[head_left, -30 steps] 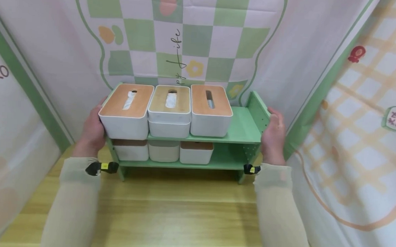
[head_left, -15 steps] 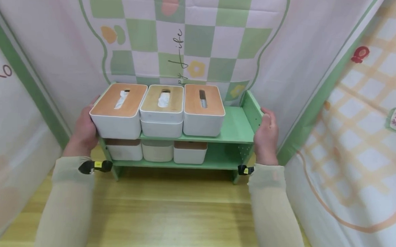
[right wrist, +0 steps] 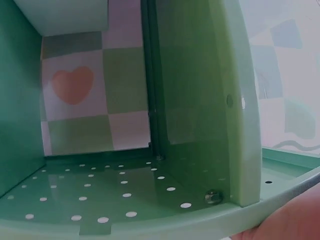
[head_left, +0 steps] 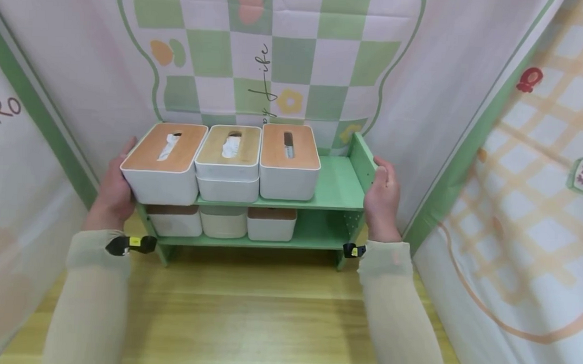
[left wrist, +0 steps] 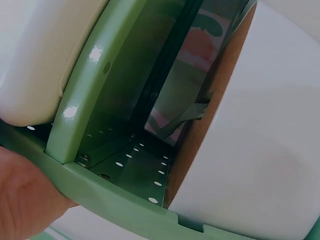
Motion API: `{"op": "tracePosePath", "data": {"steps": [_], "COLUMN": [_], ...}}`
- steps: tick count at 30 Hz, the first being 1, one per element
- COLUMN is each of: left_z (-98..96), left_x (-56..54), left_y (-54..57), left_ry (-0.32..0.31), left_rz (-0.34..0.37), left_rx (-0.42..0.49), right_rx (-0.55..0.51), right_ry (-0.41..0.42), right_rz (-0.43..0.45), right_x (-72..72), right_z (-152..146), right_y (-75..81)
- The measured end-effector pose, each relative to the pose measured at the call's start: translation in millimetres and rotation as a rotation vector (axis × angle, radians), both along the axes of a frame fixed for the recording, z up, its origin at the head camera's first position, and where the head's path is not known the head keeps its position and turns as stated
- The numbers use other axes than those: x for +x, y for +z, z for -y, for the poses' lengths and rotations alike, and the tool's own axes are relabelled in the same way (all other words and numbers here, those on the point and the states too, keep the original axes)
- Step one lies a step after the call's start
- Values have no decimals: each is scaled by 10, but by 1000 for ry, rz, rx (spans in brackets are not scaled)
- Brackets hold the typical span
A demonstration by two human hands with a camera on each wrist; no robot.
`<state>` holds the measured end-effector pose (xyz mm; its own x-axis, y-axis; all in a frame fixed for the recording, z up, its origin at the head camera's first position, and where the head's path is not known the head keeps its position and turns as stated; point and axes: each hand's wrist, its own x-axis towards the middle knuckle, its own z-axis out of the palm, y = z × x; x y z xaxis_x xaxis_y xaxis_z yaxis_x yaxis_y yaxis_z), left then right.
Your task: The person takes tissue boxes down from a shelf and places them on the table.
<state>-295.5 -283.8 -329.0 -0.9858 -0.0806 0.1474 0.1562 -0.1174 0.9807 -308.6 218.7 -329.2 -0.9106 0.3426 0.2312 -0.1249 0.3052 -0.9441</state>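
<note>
A green two-tier shelf (head_left: 340,187) stands on the wooden floor between my hands. Against the outside of its left end rests my left hand (head_left: 113,189), beside the large white tissue box with a wooden lid (head_left: 159,186). My right hand (head_left: 383,199) presses the outside of the right end panel (head_left: 362,158). Two more wood-lidded tissue boxes share the top tier: a smaller one on a white base (head_left: 227,171) and a tall one (head_left: 289,183). In both wrist views, only part of each hand shows outside the perforated side panel; most fingertips are hidden.
On the lower tier sit a white box with a brown top (head_left: 174,223), a cream bin (head_left: 224,224) and another white box (head_left: 271,227). A checkered cloth (head_left: 294,57) hangs behind, with printed curtains (head_left: 505,213) at the sides. Wooden floor (head_left: 247,310) lies in front.
The shelf and its boxes have shifted left along with both hands. The boxes keep their places on the tiers.
</note>
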Motion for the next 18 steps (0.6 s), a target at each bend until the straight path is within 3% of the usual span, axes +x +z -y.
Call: {"op": "tracePosePath", "data": {"steps": [18], "left_z": [3], "left_x": [19], "left_y": [4], "left_ry": [60], "left_rz": [20], "left_rx": [-23], "right_rx": [154], "right_ry": [-48], "right_rz": [-89], "right_x": [-10], "right_z": [-49], "right_y": [-73]}}
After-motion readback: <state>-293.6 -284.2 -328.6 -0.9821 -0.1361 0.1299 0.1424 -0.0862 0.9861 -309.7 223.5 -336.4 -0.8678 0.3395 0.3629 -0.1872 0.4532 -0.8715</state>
